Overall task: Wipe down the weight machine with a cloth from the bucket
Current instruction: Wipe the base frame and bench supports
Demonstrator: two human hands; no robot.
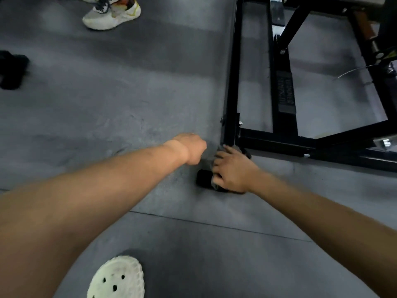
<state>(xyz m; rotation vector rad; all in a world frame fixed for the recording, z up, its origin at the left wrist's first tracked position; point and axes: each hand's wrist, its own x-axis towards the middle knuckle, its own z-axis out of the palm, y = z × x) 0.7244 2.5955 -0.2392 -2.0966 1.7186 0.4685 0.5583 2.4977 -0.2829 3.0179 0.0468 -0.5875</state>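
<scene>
The black steel frame of the weight machine point(233, 87) lies low over the grey floor at the right. Its near corner ends in a black foot point(204, 177). A grey cloth point(221, 151) is draped over that corner. My right hand point(232, 171) grips the cloth and presses it onto the foot and the frame's end. My left hand point(192, 150) hovers just left of the corner with its fingers curled under; whether it touches the cloth is hidden. No bucket is in view.
Another person's white sneaker point(111, 15) stands at the top left. A dark object point(11, 69) lies at the left edge. My own white perforated shoe point(117, 278) is at the bottom. A floor seam point(214, 224) runs across below my hands.
</scene>
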